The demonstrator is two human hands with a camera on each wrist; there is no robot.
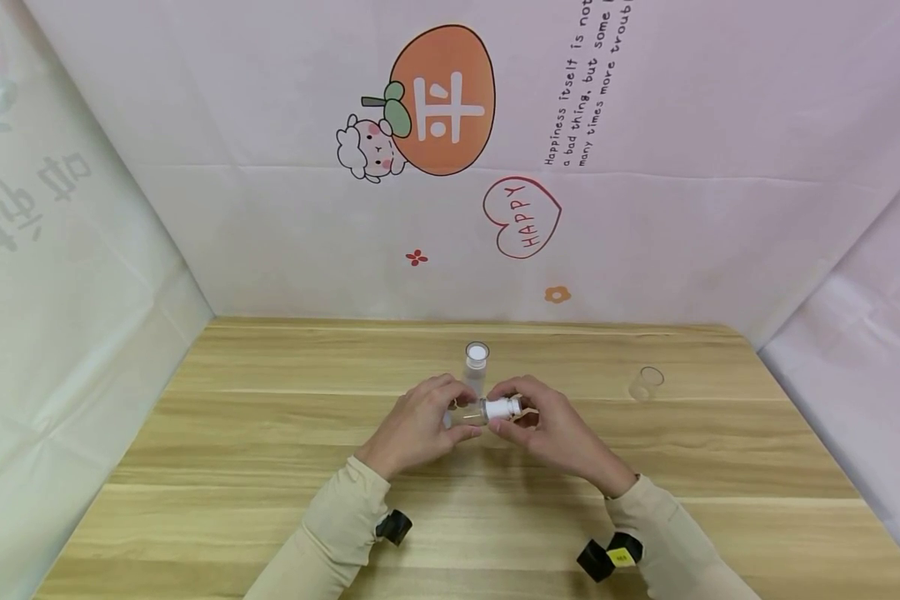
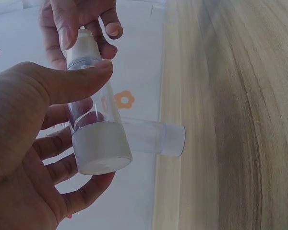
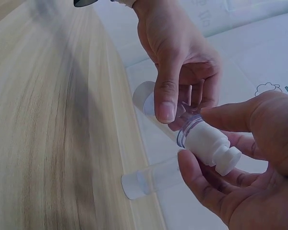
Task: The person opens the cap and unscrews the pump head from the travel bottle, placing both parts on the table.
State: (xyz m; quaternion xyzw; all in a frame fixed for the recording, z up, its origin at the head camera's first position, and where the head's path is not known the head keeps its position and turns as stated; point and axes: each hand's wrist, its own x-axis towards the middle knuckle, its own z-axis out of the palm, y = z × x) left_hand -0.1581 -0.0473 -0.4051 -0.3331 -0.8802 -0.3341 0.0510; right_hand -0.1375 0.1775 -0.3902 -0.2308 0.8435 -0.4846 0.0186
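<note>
A clear pump bottle (image 1: 468,414) with a white base (image 2: 103,147) lies tilted sideways between both hands, above the table. My left hand (image 1: 423,419) grips its clear body, thumb on the near side and fingers behind. At the other end, my right hand (image 1: 553,423) holds the white pump head (image 3: 206,142) between thumb and fingers, near the clear collar. The nozzle end points to the right. Just behind the hands, a second bottle (image 1: 476,371) of similar look stands upright on the table, its lower part partly hidden.
A small clear cup-shaped cap (image 1: 647,385) stands on the wooden table (image 1: 270,467) to the right. A printed white cloth (image 1: 307,242) hangs behind the table, with more cloth at both sides.
</note>
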